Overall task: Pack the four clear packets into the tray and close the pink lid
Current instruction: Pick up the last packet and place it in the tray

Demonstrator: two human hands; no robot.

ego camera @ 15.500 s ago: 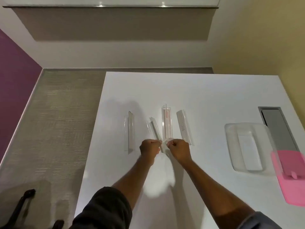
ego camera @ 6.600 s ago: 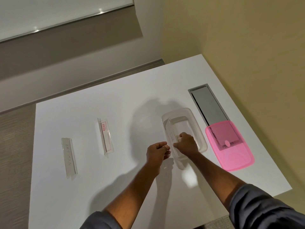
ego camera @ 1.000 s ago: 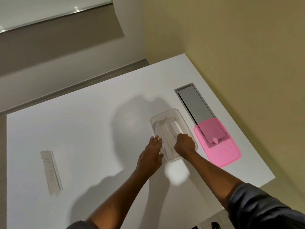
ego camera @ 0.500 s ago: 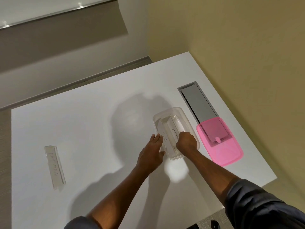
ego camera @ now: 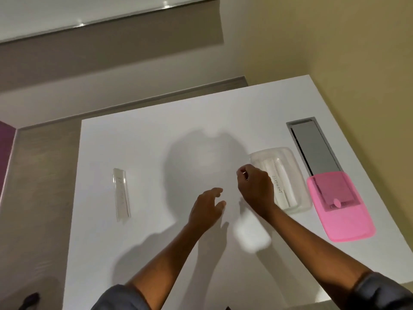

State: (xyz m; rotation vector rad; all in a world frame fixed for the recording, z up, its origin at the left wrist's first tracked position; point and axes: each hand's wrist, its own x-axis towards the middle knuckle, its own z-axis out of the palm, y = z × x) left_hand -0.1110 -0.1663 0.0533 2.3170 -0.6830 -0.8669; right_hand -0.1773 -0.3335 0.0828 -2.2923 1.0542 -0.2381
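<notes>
1. One packet [ego camera: 121, 194] lies alone on the tabletop [ego camera: 143, 135]; others fill the tray [ego camera: 297, 175].
2. Left hand [ego camera: 206, 210] hovers, grip spread; right hand [ego camera: 256, 190] curled, empty.
3. Pink lid [ego camera: 342, 211] lies beside the tray.

You work at a white table [ego camera: 145, 242] set against a yellow wall [ego camera: 357, 63]. A grey metal hatch [ego camera: 312, 146] sits flush near its far right edge. Grey carpet [ego camera: 40, 198] lies left; a purple wall [ego camera: 5, 153] beyond.
</notes>
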